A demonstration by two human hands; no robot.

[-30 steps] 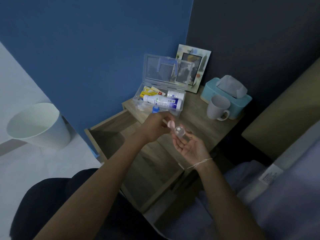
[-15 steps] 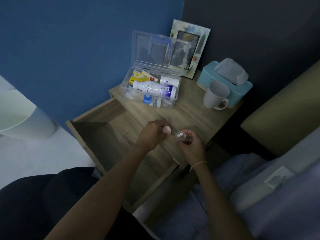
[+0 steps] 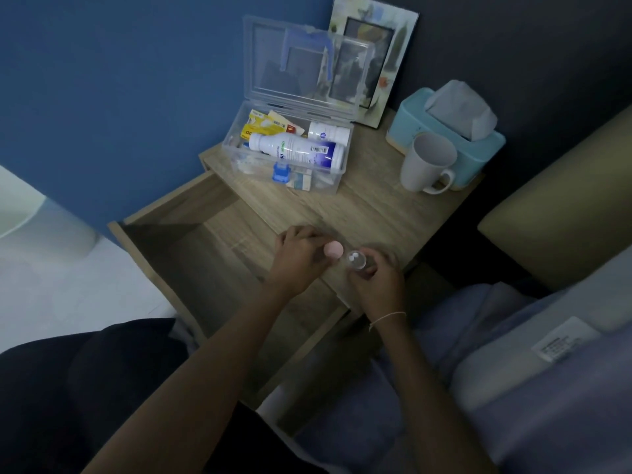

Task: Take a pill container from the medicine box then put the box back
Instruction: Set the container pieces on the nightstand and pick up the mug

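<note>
The clear plastic medicine box stands on the wooden nightstand with its lid up against the wall. Inside lie a white bottle, a smaller white container, yellow packets and a blue item. My right hand holds a small clear pill container with white pills showing inside, its mouth open. My left hand grips the container's pink cap just to the left of it. Both hands hover over the nightstand's front edge, well in front of the box.
An open drawer juts out left of my hands. A white mug and a teal tissue box sit at the right of the nightstand, a picture frame behind the medicine box. Bedding lies at the lower right.
My right hand has turned from palm-up to closing around the pill container. Both hands have come nearer to me, away from the box. The cap stays apart from the container.
</note>
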